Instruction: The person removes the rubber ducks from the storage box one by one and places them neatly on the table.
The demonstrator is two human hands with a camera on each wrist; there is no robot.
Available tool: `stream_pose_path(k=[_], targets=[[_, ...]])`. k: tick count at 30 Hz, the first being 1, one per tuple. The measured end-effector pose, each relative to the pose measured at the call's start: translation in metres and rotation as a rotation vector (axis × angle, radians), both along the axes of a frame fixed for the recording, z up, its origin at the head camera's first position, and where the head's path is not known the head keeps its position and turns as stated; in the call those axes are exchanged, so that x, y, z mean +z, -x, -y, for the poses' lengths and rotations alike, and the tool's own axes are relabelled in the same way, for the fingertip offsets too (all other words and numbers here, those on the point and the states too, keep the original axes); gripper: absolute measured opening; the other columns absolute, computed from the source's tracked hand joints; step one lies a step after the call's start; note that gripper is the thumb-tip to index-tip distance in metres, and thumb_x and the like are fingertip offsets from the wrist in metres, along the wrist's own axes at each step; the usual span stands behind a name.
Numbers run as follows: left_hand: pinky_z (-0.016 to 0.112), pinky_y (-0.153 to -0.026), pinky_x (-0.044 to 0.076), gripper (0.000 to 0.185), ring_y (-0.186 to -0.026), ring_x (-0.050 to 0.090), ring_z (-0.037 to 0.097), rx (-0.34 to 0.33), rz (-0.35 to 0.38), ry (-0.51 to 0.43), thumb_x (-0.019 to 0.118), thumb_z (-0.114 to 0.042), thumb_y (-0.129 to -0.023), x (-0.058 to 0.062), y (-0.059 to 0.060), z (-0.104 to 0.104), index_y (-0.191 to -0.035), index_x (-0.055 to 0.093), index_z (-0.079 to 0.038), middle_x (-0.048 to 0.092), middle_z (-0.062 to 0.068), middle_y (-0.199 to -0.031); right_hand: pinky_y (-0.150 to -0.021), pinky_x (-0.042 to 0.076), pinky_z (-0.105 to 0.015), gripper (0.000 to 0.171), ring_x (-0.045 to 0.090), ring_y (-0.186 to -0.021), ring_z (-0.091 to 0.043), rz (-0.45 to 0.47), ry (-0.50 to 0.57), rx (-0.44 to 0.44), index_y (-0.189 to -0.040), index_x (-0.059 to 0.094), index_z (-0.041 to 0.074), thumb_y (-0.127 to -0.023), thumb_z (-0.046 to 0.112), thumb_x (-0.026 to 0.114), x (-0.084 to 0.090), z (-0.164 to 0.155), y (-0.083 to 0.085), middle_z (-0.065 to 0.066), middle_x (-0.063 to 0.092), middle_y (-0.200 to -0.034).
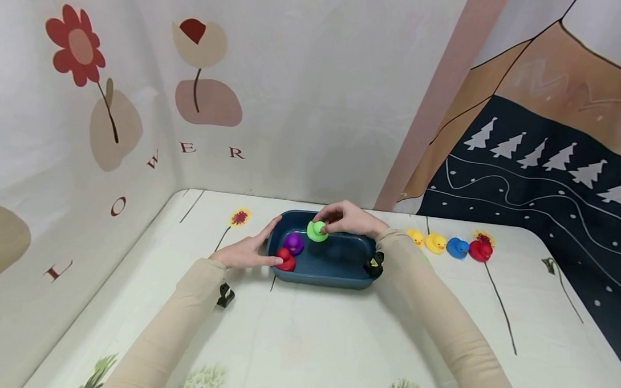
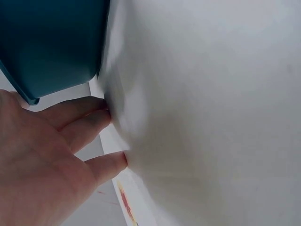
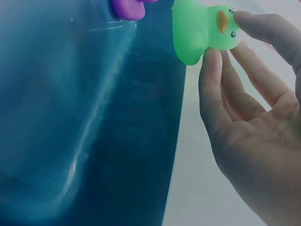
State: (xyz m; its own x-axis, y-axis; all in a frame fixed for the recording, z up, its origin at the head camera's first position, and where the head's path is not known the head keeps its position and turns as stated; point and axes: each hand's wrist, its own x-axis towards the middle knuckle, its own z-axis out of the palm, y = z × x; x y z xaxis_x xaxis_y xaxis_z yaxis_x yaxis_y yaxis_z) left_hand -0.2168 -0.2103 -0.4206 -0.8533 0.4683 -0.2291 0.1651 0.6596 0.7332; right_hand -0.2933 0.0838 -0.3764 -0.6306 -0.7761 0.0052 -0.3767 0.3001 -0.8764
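A dark blue rectangular basin (image 1: 324, 279) stands on the table. My right hand (image 1: 354, 219) pinches a light green rubber duck (image 1: 315, 232) above the basin's far side, thumb and fingers on its head in the right wrist view. Inside the basin, at its left end, are a purple rubber duck (image 1: 293, 243) and a red rubber duck (image 1: 286, 260). My left hand (image 1: 245, 252) lies against the basin's left end, thumb across the rim near the red duck. In the left wrist view several fingers (image 2: 77, 115) extend loosely beside the outer wall.
To the right of the basin stands a row of rubber ducks: two yellow, a blue one (image 1: 457, 248) and a red one (image 1: 480, 251). A bit of light green shows behind my right sleeve (image 1: 415, 272). A printed cloth wall (image 1: 312, 131) rises behind the table.
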Motion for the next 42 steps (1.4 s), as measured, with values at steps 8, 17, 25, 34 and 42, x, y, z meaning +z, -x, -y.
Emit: stream_pose_path(k=[8,17,25,34,42], targets=[[0.065,-0.102,0.028,0.103,-0.138,0.024,0.047,0.001,-0.011,0.008,0.067,-0.055,-0.085,-0.001,0.0,0.001,-0.155,-0.007,-0.035,0.01,0.017,-0.159,-0.08,0.052,-0.031,0.027,0.059,-0.089,-0.024,0.002,0.012,-0.022,-0.116,0.067,-0.001,-0.09,0.006,0.067,0.012,-0.009,-0.004,-0.01,0.067,-0.106],[0.066,-0.102,0.028,0.103,-0.138,0.024,0.047,0.0,-0.019,0.014,0.066,-0.055,-0.085,-0.001,0.001,0.0,-0.155,-0.007,-0.035,0.01,0.017,-0.159,-0.082,0.051,-0.03,0.028,0.058,-0.091,-0.026,-0.02,0.025,-0.046,-0.118,0.066,-0.001,-0.091,0.007,0.066,0.025,-0.028,-0.014,-0.011,0.066,-0.107],[0.067,-0.103,0.025,0.103,-0.139,0.022,0.046,-0.006,-0.014,0.01,0.067,-0.052,-0.086,-0.001,0.002,0.0,-0.155,-0.008,-0.034,0.008,0.018,-0.159,-0.079,0.052,-0.029,0.029,0.057,-0.09,-0.028,0.017,0.029,-0.089,-0.118,0.065,-0.003,-0.09,0.006,0.067,0.027,-0.048,-0.027,-0.013,0.065,-0.107],[0.065,-0.101,0.029,0.103,-0.136,0.026,0.05,-0.009,-0.023,0.013,0.067,-0.053,-0.086,0.0,0.001,0.0,-0.155,-0.007,-0.033,0.008,0.02,-0.158,-0.08,0.052,-0.027,0.03,0.058,-0.09,-0.027,0.025,0.035,-0.084,-0.118,0.064,-0.005,-0.09,0.003,0.066,0.024,-0.062,-0.031,-0.015,0.064,-0.108],[0.065,-0.101,0.029,0.103,-0.135,0.027,0.049,-0.012,-0.027,0.002,0.067,-0.053,-0.086,-0.001,0.001,0.0,-0.155,-0.007,-0.034,0.008,0.019,-0.159,-0.077,0.051,-0.027,0.028,0.056,-0.088,-0.026,0.005,0.003,-0.117,-0.117,0.065,-0.004,-0.089,0.003,0.067,0.017,-0.077,-0.033,-0.013,0.064,-0.106]])
